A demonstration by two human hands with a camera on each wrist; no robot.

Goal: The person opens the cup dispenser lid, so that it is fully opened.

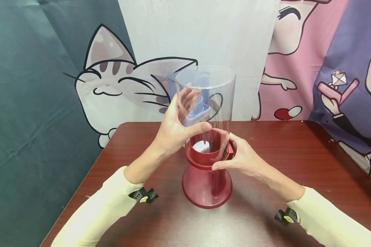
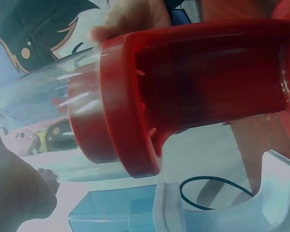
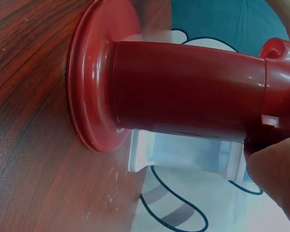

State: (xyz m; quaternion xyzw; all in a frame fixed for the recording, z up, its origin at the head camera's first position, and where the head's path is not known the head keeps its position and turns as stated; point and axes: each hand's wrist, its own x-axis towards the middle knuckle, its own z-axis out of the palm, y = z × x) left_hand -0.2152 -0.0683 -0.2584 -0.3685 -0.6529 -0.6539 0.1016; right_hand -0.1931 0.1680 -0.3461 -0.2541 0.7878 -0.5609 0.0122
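A clear, open-topped cylinder (image 1: 226,103) stands upright in the collar of a red stand (image 1: 201,188). Its flared round foot rests on the table. My left hand (image 1: 173,128) holds the cylinder's left side, thumb in front and fingers behind, showing through the clear wall. Lower down, my right hand (image 1: 242,156) grips the red collar (image 1: 199,164) from the right, thumb across its front. The left wrist view shows the cylinder's lower end around a red inner ring (image 2: 89,116). From the right wrist view, the red column (image 3: 188,89) joins the foot (image 3: 104,82).
Behind the red stand is a blue and white stand-like item (image 1: 188,87), partly seen through the cylinder. The brown table (image 1: 281,151) ends at a cartoon-printed cloth backdrop (image 1: 235,37). Small black devices (image 1: 143,195) sit on both sleeves.
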